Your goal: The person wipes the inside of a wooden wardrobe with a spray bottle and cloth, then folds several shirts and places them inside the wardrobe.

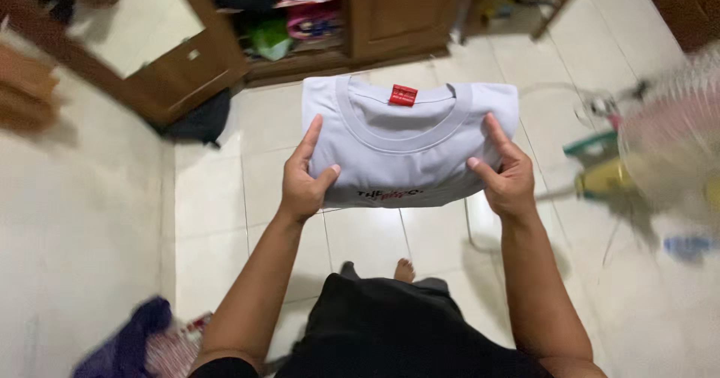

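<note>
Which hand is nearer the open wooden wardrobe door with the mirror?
Left. The left hand grips the folded white shirt on the side toward the mirrored door; the right hand holds the shirt's far edge, near the fan.

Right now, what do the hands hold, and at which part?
Both hands, left and right, hold a folded white T-shirt by its lower corners, collar on top.

Pale tiled floor [225, 190], open wooden wardrobe [390, 18]
</note>
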